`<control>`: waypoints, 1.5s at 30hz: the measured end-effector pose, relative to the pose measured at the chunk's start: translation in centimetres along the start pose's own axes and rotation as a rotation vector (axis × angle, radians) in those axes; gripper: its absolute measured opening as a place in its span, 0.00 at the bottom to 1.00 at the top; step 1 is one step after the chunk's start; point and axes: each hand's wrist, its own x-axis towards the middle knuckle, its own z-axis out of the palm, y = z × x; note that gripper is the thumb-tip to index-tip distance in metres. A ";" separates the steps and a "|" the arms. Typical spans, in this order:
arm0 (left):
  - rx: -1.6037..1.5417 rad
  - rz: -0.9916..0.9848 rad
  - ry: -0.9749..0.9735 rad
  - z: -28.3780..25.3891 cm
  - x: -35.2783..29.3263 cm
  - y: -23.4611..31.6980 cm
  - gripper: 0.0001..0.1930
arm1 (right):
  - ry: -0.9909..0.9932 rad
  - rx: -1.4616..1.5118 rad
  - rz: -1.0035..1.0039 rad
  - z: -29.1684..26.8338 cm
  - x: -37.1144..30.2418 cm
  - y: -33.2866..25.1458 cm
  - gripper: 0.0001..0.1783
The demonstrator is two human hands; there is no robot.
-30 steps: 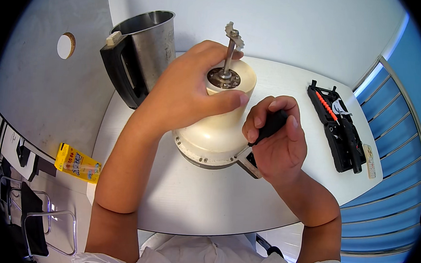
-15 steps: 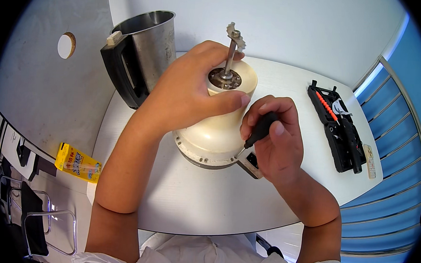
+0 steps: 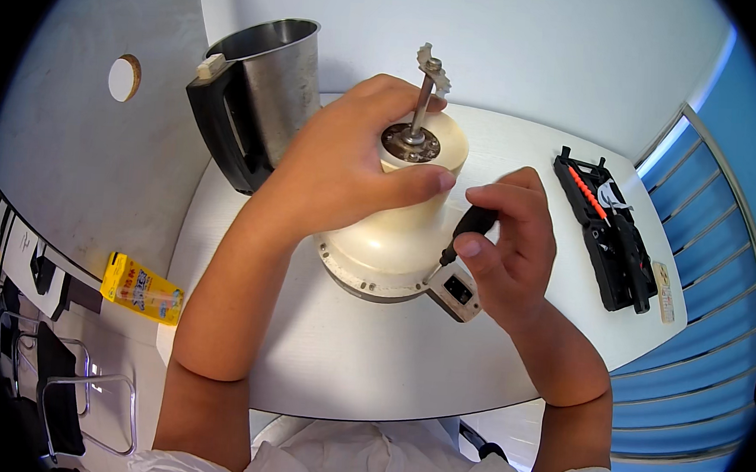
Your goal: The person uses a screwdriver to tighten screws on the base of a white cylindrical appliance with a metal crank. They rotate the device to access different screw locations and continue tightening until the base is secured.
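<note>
A cream soymilk maker head [image 3: 404, 238] stands upside down on the white table, its metal shaft and toothed blade [image 3: 433, 71] pointing up. My left hand [image 3: 348, 161] is closed round its neck, thumb in front and fingers behind. Between thumb and index finger, my right hand [image 3: 520, 245] pinches a screwdriver [image 3: 472, 226] with a black handle. The thin tip slants down to the head's rim, at one of several small holes beside the power socket [image 3: 458, 288]. Whether a screw sits under the tip is too small to tell.
Behind my left forearm stands a steel jug [image 3: 275, 83] with a black handle. An open black tool case [image 3: 607, 233] lies at the right, beside a small beige strip [image 3: 665, 291]. A yellow carton [image 3: 141, 289] is at the left, near a grey panel [image 3: 54, 156]. Metal railings [image 3: 723, 248] border the right.
My right fingers have shifted on the screwdriver handle and spread a little, and the hand has moved slightly right, uncovering more of the socket. My left hand keeps its hold on the head.
</note>
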 end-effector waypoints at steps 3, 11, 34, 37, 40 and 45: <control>0.003 -0.009 -0.015 0.0 0.0 -0.1 0.29 | 0.003 -0.123 -0.031 -0.4 0.0 -0.2 0.14; -0.005 -0.016 -0.018 0.2 0.0 0.0 0.29 | -0.085 0.040 0.141 -0.6 -0.3 -0.1 0.11; -0.056 -0.040 0.017 -1.1 0.0 -1.0 0.37 | -0.384 -0.113 -0.046 0.2 3.8 -0.7 0.14; 0.049 -0.102 0.064 -1.7 0.1 -1.4 0.34 | -0.325 -0.053 0.193 1.0 4.2 -0.7 0.15; 0.050 -0.131 0.155 -1.6 0.3 -2.7 0.34 | -0.303 -0.094 0.162 1.9 4.8 0.3 0.15; 0.061 -0.128 0.203 -2.0 0.3 -3.1 0.33 | -0.310 -0.182 0.221 2.3 5.4 0.6 0.13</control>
